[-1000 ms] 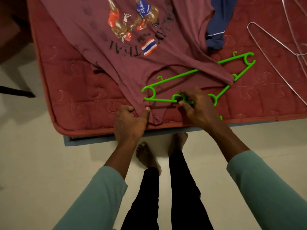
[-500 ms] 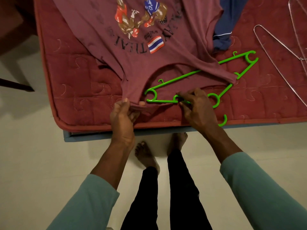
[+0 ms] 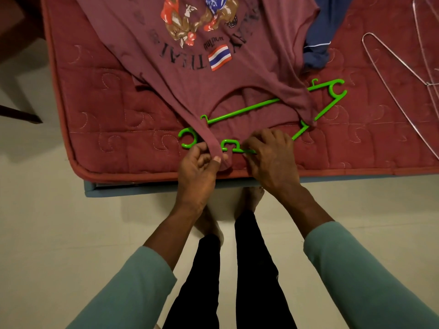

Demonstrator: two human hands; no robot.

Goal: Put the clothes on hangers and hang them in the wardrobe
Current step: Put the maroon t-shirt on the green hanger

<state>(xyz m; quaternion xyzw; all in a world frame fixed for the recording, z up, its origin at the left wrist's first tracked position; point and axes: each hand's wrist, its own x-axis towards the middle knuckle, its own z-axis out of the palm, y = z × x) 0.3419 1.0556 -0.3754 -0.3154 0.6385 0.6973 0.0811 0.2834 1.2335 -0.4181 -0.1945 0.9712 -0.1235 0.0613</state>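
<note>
The left hand [image 3: 199,165] has drawn the pinched shirt [image 3: 190,86] strap over the green hanger [image 3: 242,111]; the right hand [image 3: 270,155] grips its neck; nearly dressed.

I read this as a bedroom in a home: a dark red quilted mattress [image 3: 107,129] with stitched swirls sits on a blue-grey bed frame [image 3: 142,188] over a plain cream floor [image 3: 59,222]. Laid out on it I see a maroon printed T-shirt [image 3: 190,86], a navy blue garment [image 3: 318,43], a bright green plastic hanger [image 3: 242,111] and thin silver wire hangers [image 3: 389,74], all household laundry stuff. Bare feet [image 3: 249,198] at the bed edge, and a dark furniture leg [image 3: 19,113] at far left.
</note>
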